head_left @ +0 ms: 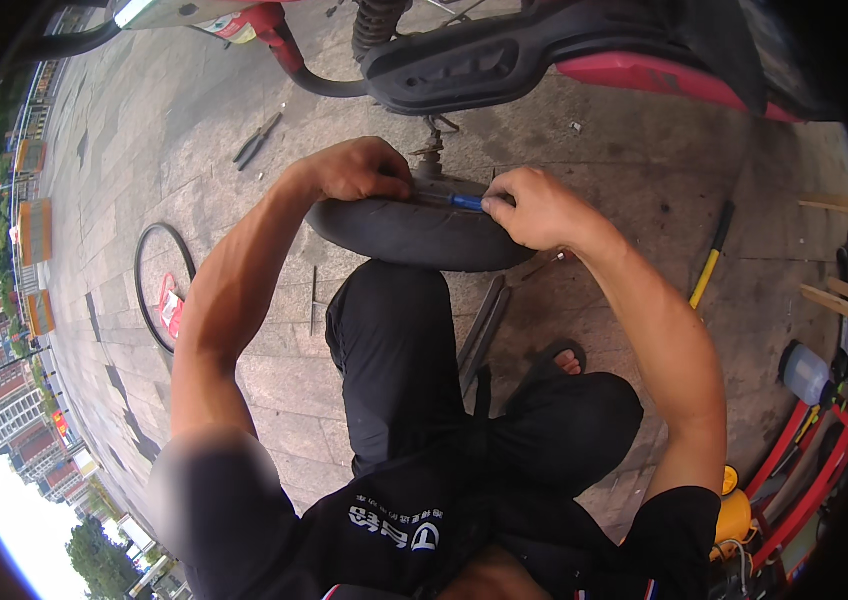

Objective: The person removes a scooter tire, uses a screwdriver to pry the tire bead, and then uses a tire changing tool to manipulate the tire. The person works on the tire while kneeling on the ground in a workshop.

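A black tire [414, 240] on a wheel with a metal hub [432, 168] lies across in front of my knees. My right hand [534, 208] grips a blue-handled tool [466, 202] lying along the tire's upper edge, its metal part pointing left. My left hand [364, 172] is curled over the left part of that edge, close to the metal end of the tool; what its fingertips hold is hidden.
A raised red scooter [644, 75] is overhead. Pliers [256, 142], an inner tube [141, 275] beside a red object [169, 305], a T-handle tool [313, 300], metal bars [479, 330], a yellow-handled tool [707, 270] and a red rack [779, 455] lie or stand around.
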Tool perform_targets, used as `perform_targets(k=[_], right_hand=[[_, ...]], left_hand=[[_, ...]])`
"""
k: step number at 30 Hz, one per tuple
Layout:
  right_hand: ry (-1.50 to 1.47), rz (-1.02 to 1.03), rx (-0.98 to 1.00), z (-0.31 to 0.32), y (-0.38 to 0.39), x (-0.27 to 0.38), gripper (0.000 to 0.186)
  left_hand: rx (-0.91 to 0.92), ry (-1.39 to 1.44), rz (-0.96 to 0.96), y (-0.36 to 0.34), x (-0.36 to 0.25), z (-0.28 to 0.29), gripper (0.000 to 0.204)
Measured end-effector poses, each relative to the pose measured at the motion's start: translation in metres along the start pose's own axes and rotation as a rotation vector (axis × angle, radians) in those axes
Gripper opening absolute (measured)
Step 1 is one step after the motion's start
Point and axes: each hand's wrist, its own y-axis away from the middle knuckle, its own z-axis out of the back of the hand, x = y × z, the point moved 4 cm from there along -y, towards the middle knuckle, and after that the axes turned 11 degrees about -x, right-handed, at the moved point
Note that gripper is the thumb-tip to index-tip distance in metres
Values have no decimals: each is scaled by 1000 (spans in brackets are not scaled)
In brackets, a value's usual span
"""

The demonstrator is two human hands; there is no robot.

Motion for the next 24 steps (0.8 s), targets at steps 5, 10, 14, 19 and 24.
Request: perform_targets(k=[5,10,14,19,24], right_hand=[[133,51,-1,8,-3,12,22],[198,27,77,13,-8,21,22],[363,24,202,11,-17,23,22],[400,142,118,10,-12,24,20],[380,181,30,10,-7,28,16]], left_hand=[[1,-22,-26,0,-4,0,25],[14,-44,-5,0,-7,1,27],[14,-70,-16,-1,-7,1,28],[-8,-49,-34,-2,-5,-1,28],[-19,-51,8,-3,-3,-2,27]])
